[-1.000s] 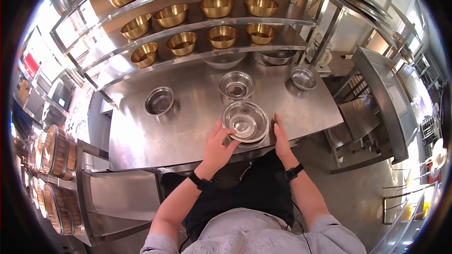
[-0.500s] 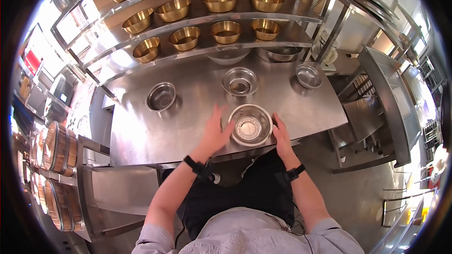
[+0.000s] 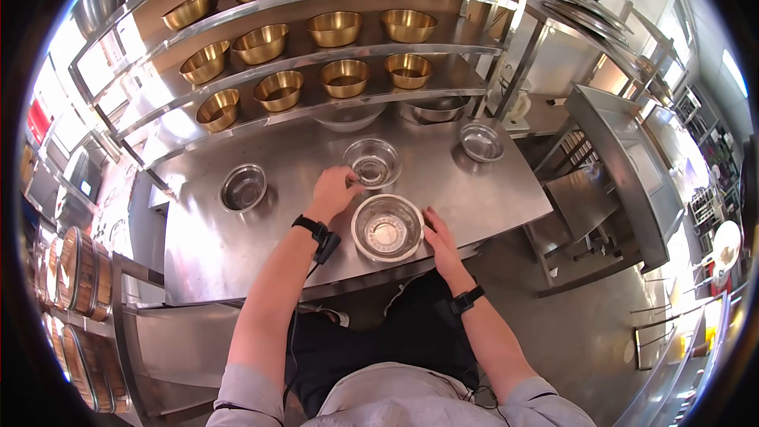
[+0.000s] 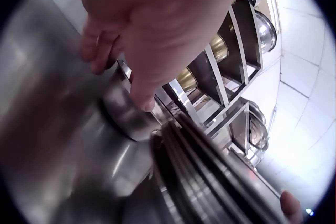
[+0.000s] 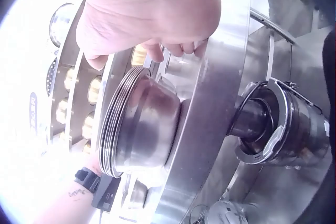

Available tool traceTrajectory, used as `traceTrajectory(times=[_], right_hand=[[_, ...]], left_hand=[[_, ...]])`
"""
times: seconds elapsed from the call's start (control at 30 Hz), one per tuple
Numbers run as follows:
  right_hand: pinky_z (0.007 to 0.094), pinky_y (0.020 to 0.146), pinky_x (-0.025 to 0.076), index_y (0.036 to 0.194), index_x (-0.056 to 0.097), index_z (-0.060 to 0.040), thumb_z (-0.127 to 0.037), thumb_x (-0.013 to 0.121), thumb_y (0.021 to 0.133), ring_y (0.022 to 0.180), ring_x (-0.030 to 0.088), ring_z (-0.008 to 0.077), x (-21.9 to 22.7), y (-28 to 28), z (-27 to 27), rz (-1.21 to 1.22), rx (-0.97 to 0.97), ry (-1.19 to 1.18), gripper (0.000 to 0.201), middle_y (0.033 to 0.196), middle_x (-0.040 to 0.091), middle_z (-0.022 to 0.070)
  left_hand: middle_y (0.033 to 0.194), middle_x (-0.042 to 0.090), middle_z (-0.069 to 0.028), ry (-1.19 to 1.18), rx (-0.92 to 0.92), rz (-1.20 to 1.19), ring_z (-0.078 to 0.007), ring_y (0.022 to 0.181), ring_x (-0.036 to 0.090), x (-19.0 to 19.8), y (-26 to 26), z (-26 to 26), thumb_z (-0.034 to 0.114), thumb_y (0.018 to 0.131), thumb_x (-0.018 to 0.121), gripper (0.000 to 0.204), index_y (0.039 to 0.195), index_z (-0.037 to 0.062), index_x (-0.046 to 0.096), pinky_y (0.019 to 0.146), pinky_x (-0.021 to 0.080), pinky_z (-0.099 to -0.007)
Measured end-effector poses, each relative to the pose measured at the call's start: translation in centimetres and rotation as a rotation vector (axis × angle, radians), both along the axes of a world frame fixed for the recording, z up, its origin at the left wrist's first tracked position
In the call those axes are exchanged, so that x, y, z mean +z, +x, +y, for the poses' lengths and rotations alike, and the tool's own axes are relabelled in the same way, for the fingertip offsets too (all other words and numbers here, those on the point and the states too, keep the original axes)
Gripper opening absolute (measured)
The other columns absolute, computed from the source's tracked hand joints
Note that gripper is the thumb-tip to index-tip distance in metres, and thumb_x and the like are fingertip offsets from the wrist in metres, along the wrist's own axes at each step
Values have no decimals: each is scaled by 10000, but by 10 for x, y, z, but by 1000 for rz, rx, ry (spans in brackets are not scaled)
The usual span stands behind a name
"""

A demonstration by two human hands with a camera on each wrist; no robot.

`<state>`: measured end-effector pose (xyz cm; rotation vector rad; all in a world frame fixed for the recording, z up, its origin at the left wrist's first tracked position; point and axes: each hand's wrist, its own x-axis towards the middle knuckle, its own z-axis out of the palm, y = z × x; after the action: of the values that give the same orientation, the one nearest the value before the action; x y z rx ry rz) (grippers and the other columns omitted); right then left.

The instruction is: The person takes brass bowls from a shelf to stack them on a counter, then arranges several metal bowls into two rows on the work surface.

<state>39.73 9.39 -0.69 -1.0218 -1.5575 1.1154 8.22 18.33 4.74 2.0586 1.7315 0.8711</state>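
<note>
A stack of nested stainless steel bowls [image 3: 387, 227] stands near the table's front edge; the right wrist view shows several rims packed together. My right hand [image 3: 444, 243] rests beside the stack with fingers fairly straight, fingertips right at its right side. Just behind the stack is another steel bowl [image 3: 372, 164]. My left hand [image 3: 335, 191] reaches to the near left of that bowl, its fingers and thumb curled at the rim. In the left wrist view, the left thumb lies over the bowl's wall [image 4: 126, 111].
Two more steel bowls stand apart on the steel table [image 3: 292, 245], one at left [image 3: 243, 188] and one at back right [image 3: 481, 142]. Larger bowls sit under the shelf [image 3: 435, 109]. Above, several brass-coloured bowls [image 3: 345, 79] line the rack. Wooden buckets [image 3: 83, 273] are at far left.
The left hand set a bowl down into the front stack, let go, then moved forward to the bowl behind. The right hand stays by the stack. The head view has shifted.
</note>
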Motion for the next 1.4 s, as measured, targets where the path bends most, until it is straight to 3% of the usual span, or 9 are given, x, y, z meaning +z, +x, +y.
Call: traceTrajectory(times=[0.2,0.37,0.47,0.7,0.8,1.0,1.2,1.3,1.4], right_hand=[[467,1301,127,1524,529,-34,-326,605,1057,1588,286,341,-7,-4,1,-15,-7,4,556,1675,356,261],[471,1300,93,1497,557,-36,-325,621,1050,1602,265,335,-14,0,3,13,3,23,536,1664,366,278],[471,1299,90,1482,570,-33,-323,619,1051,1609,250,333,-10,-2,2,38,13,20,522,1658,371,285],[444,1272,226,1488,569,-30,-315,585,1063,1578,296,349,-9,-3,1,76,-20,-10,511,1664,363,269],[430,1277,219,1499,554,-19,-320,525,1082,1576,297,343,-2,-3,-1,97,10,-25,515,1688,322,261],[423,1282,217,1529,502,15,-347,468,1094,1573,303,344,2,-1,-2,62,0,-22,566,1689,325,250],[439,1295,177,1579,431,-3,-318,574,1052,1579,305,335,-2,-4,-2,160,45,-39,630,1676,362,235],[478,1303,130,1577,438,-19,-324,650,1012,1578,312,344,1,-4,-2,-55,11,53,676,1647,410,242],[426,1269,249,1568,452,0,-227,661,1003,1546,353,339,9,-4,-5,-214,2,135,644,1637,414,235]], left_hand=[[1075,701,-153,-23,47,21,-362,1011,675,13,-4,-20,177,755,886,366,1051,58,707,881,545,-453],[1059,686,-169,113,120,-138,-374,988,668,2,-12,-28,153,794,870,348,1055,35,673,858,544,-454],[1064,681,-177,144,190,-177,-376,981,667,29,-12,-54,133,812,859,329,1056,25,667,859,547,-450],[1308,646,-237,280,157,-349,-415,1114,656,60,7,-123,130,833,841,329,1108,47,680,979,541,-462],[1428,595,-256,255,91,-188,-451,1231,617,50,23,-147,141,853,828,328,1135,68,678,1037,516,-490],[1480,573,-262,133,60,-218,-457,1313,580,23,47,-166,138,859,816,339,1161,89,671,1086,478,-509],[1543,501,-316,152,7,-157,-468,1364,551,8,48,-172,188,838,833,390,1186,91,684,1105,471,-499],[1550,474,-349,100,-14,-180,-470,1347,572,13,47,-179,221,827,839,408,1183,88,690,1075,500,-497],[1499,537,-320,174,-50,-232,-455,1325,586,10,44,-184,213,850,819,381,1180,87,676,1058,504,-501]])
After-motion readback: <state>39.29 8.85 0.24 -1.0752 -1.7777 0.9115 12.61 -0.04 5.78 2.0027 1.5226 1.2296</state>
